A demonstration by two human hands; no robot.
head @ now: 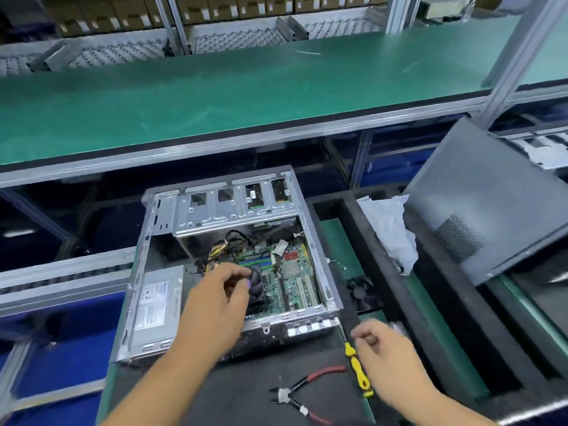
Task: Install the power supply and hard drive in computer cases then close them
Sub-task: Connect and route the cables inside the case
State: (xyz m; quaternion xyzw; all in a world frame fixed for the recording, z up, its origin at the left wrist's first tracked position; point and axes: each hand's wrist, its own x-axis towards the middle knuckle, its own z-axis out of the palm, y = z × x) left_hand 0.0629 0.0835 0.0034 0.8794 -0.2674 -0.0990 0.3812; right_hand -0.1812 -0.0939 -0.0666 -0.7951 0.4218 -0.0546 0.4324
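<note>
One head-worn wide-angle view looks forward and steeply down, close over an open case (233, 265) at lower centre. Both forearms enter from the bottom edge; a green shelf (246, 96) crosses the upper frame.
</note>
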